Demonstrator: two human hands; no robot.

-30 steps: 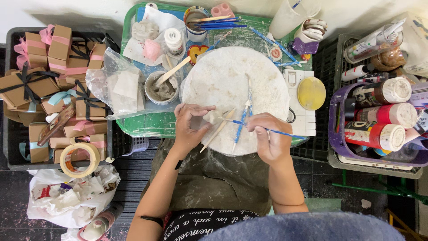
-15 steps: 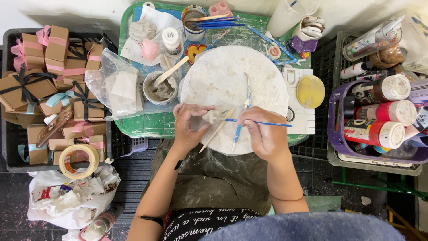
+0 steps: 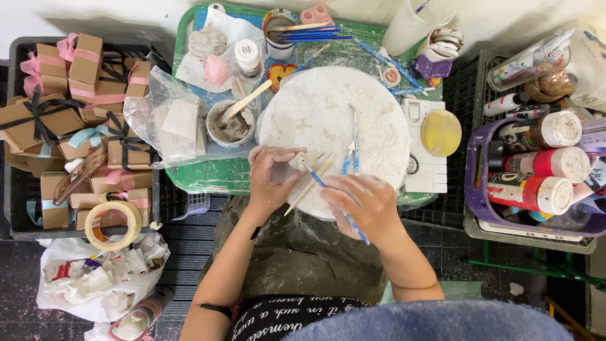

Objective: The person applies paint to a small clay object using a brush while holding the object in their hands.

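Hands [image 3: 315, 189] on clay piece [image 3: 305, 160], perhaps brush-tipped [image 3: 315, 177].

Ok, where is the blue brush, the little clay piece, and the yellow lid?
blue brush [image 3: 334, 201], head view, middle of its handle.
little clay piece [image 3: 302, 160], head view, its pale centre.
yellow lid [image 3: 441, 132], head view, middle of its round top.

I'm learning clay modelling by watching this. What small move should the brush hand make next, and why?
Probably a short, light stroke across the clay piece. The right hand holds the blue brush with its tip at the piece, and the left hand pinches the piece steady on the round board.
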